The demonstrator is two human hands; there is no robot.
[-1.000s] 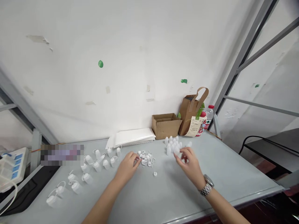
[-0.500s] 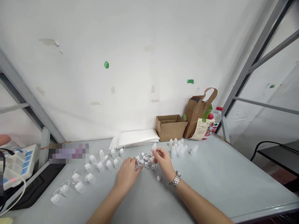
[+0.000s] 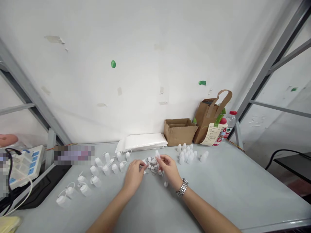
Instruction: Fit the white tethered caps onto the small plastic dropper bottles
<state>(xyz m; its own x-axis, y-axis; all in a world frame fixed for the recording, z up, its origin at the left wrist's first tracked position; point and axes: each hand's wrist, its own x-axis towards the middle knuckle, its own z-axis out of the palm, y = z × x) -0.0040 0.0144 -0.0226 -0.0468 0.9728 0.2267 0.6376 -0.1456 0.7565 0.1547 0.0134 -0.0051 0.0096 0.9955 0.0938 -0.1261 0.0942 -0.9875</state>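
Note:
Between the hands, a loose pile of small white caps (image 3: 152,164) lies on the grey table (image 3: 155,200). My right hand (image 3: 167,166), with a metal watch at the wrist, pinches a small translucent bottle (image 3: 157,155) upright above the pile. At the pile's left edge, my left hand (image 3: 136,171) has its thumb and index finger closed together; what they hold, if anything, is too small to make out. Several capped bottles with looped straps (image 3: 96,181) stand to the left. Several bottles without straps (image 3: 186,154) stand right of the pile. One loose cap (image 3: 166,184) lies near my right wrist.
Along the wall are white envelopes (image 3: 144,142), an open cardboard box (image 3: 179,133), a brown paper bag (image 3: 206,119) and a red-capped bottle (image 3: 230,121). A power strip (image 3: 30,165) with cables and a black flat object (image 3: 45,186) are at the left.
The camera view has shifted slightly. My left thumb and index finger have come together at the pile. The bottle in my right hand has moved slightly left.

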